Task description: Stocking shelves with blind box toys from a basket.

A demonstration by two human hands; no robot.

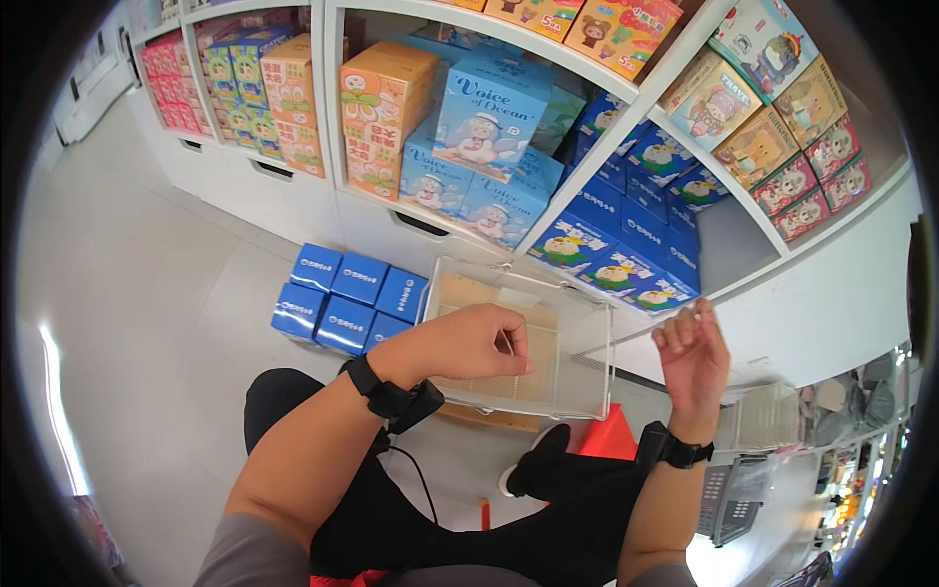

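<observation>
My left hand [477, 345] hovers over a wire mesh basket [610, 367], its fingers curled with thumb and index close together; nothing shows in it. To the right, my right hand [689, 352] is raised with loosely bent fingers and holds nothing, just in front of the blue boxes [616, 275] in the lower shelf. Several blue cardboard boxes [348, 323] stand in rows on the floor left of the basket. Light blue boxes [495, 110] are stacked on the shelf beyond, beside orange boxes [381, 95]. Cardboard [543, 330] shows through the basket.
White shelving [330, 95] with stacked toy boxes spans the far side. My legs and a shoe [543, 455] are below the basket, near a red object [610, 434]. A gray plastic crate [728, 499] lies at the right. A black cable [418, 469] hangs by my left wrist.
</observation>
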